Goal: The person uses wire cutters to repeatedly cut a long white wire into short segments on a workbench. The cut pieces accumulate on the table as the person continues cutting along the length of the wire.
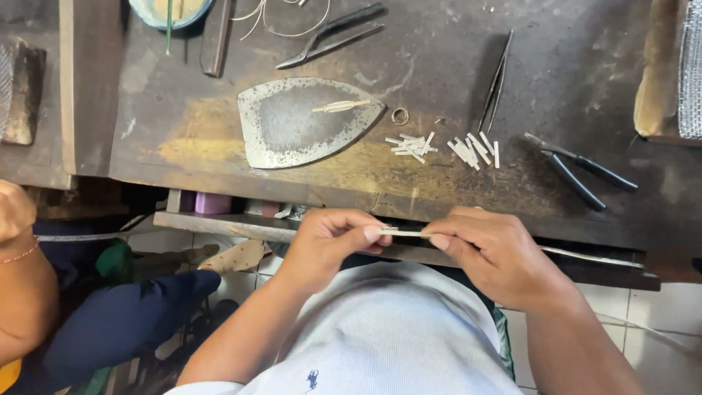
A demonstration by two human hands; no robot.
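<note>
A thin pale metal strip (401, 233) is pinched between both hands just in front of the bench edge (307, 196), so the step in hand looks like lining up or joining small pieces. The left hand (329, 245) is closed on one end, the right hand (497, 256) is gripped on the other, fingertips nearly touching. More cut strips (446, 146) are laid in a loose pile on the bench, near a small ring (400, 115) and an iron-shaped metal plate (303, 123). A steady, light grip is probably needed next, since the piece looks easily bent. Pliers (581, 170) are left to the right, untouched.
</note>
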